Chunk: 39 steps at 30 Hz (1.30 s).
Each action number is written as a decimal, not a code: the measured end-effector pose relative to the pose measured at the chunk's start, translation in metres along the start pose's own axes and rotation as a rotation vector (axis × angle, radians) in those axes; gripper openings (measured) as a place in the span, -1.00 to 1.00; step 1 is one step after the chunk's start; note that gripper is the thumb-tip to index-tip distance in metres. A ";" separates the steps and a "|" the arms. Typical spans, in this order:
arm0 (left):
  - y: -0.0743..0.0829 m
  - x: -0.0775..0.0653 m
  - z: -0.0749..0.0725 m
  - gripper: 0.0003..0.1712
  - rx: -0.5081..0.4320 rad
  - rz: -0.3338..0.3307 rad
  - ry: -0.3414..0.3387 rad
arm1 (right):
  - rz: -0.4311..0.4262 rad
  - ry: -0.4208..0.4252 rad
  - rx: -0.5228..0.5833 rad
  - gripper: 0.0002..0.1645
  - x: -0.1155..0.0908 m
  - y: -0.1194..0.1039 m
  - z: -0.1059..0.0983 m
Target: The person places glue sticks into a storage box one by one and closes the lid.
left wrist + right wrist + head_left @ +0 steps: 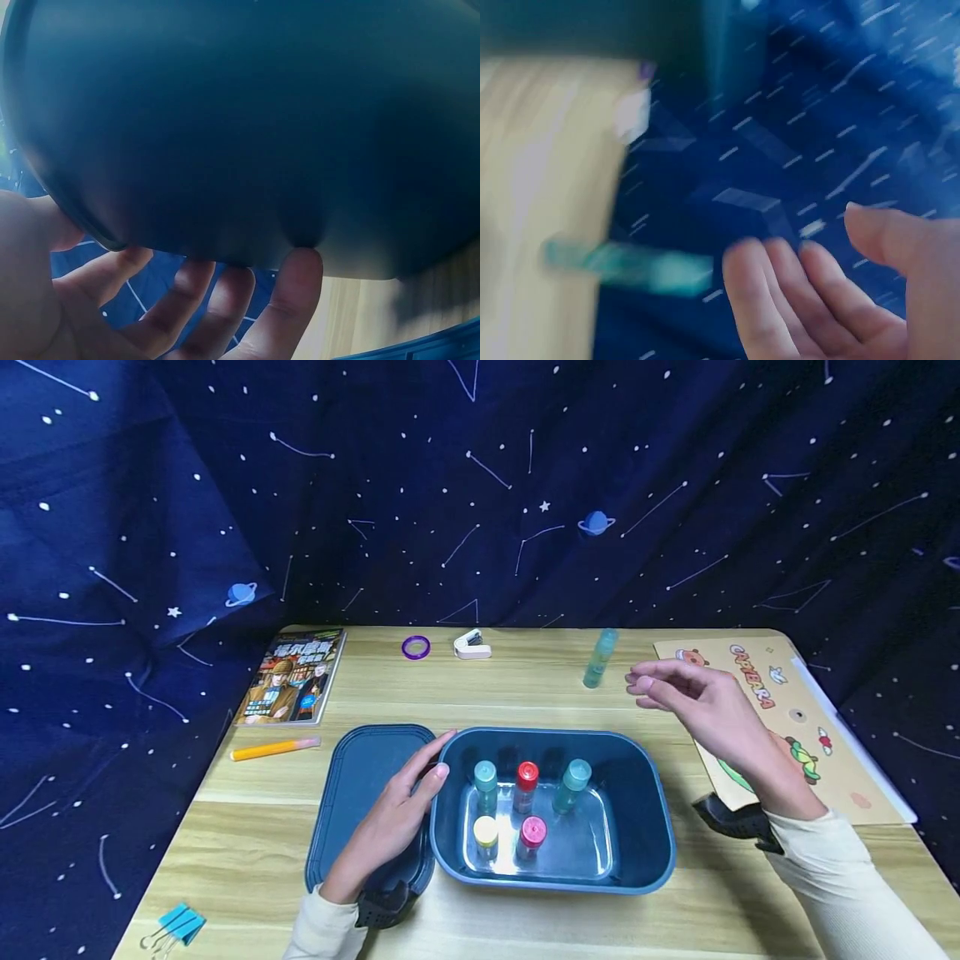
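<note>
Near the back of the wooden table (375, 685), the head view shows a teal tube (598, 662) standing upright. The right hand (705, 702) hovers just to its right, fingers loosely bent, thumb near the fingertips, holding nothing. Closer in sits a dark blue bin (645, 802) with five capped tubes standing inside: in its back row a left teal-capped tube (486, 793), a red-capped tube (526, 785) and a right teal-capped tube (572, 787); in front, a yellow-capped tube (486, 833) and a pink-capped tube (532, 835). The left hand (401, 814), fingers relaxed, rests at the bin's left end above a flat blue lid (375, 764). Around them lie a book (294, 681), an orange marker (270, 750), a purple ring (416, 647), a white stapler (472, 647), blue binder clips (182, 923) and a cartoon folder (817, 735).

From the left wrist, the fingertips touch the bin's outer surface, the thumb beside its rim; the thumb's tip is hard to make out.

From the right wrist, blurred by motion, the parted fingers and thumb stand apart from the teal tube, which shows against the starry curtain (675, 165).
</note>
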<state>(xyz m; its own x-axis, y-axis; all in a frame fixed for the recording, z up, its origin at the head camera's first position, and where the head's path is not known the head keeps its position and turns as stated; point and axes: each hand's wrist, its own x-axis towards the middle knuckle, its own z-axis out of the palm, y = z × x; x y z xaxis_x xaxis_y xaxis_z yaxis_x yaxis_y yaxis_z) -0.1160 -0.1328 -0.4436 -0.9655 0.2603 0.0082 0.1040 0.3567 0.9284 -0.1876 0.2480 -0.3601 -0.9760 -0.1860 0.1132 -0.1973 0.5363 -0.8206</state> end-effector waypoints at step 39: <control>-0.002 0.001 -0.001 -0.44 0.002 0.001 -0.005 | -0.020 0.233 -0.198 -0.49 0.032 0.004 -0.021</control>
<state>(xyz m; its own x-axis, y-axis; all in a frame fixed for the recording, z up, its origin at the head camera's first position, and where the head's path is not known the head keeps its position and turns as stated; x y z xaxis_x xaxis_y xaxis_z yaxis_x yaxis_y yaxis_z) -0.1179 -0.1341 -0.4445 -0.9643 0.2648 0.0076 0.1056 0.3578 0.9278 -0.2217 0.2612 -0.3477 -0.9619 -0.0163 0.2728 -0.2087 0.6884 -0.6947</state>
